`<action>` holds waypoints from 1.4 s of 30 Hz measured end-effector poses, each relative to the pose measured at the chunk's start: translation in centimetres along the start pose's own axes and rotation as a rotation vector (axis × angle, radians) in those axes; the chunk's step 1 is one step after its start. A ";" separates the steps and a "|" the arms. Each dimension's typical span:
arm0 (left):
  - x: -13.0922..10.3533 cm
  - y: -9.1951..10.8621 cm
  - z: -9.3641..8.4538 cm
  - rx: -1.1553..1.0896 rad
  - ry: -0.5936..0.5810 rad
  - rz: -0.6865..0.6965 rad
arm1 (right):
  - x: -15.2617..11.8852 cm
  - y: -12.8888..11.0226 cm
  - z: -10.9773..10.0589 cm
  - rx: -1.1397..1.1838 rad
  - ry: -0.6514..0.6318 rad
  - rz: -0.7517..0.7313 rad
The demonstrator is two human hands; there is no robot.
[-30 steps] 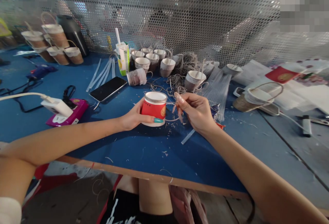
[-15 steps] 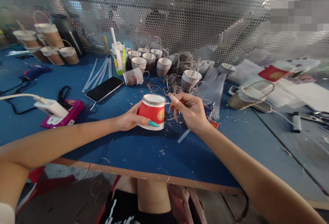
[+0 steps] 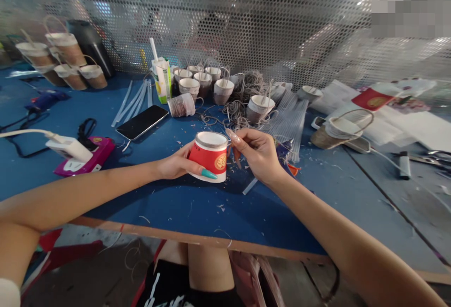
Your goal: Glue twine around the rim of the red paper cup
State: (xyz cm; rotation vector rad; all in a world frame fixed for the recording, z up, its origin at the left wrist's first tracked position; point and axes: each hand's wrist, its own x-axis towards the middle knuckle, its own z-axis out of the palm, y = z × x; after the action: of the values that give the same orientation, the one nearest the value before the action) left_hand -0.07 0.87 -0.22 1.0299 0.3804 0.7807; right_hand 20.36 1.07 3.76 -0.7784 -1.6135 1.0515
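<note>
My left hand (image 3: 178,164) is closed around a red and white paper cup (image 3: 207,160) with a gold round emblem, from its left side, thumb across the front. The cup is tilted slightly, just above the blue table. Grey cord (image 3: 202,146) runs in a band just under its white rim. At the cup's right edge, my right hand (image 3: 255,152) pinches what looks like the thin end of that cord; the fingers partly hide it. A clear glue stick (image 3: 250,186) lies on the table below my right hand.
Behind the cup stand several cord-wrapped cups (image 3: 224,91) with handles, beside a tangle of grey cord (image 3: 243,105). Many clear glue sticks (image 3: 291,119) lie to the right. A phone (image 3: 143,122), purple power strip (image 3: 102,152) and blue glue gun (image 3: 47,99) are on the left.
The cup has shifted slightly right and down, tilting a little more. My right fingers have moved slightly left, closer to its rim. Both hands keep their hold.
</note>
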 end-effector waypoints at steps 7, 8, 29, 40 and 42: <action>0.0 0.2 0.2 -0.055 -0.012 -0.015 | 0.1 -0.4 -0.1 -0.021 0.032 -0.020; 0.0 0.2 0.2 -0.058 -0.010 -0.023 | 0.1 -0.5 -0.1 -0.020 0.036 -0.024; 0.4 -0.3 -0.5 -0.050 0.102 0.068 | -0.1 0.4 0.2 -0.072 0.091 -0.010; 0.6 -0.4 -0.3 -0.012 0.212 0.138 | 0.5 1.6 0.1 -0.162 0.179 0.025; 0.6 -0.4 -0.3 -0.034 0.219 0.124 | 0.4 1.5 0.1 -0.208 0.191 0.042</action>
State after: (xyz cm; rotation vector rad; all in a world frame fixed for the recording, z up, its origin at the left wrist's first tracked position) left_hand 0.29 1.35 -0.62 0.9454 0.4922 1.0124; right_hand 20.12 2.01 2.51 -1.0249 -1.5623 0.8192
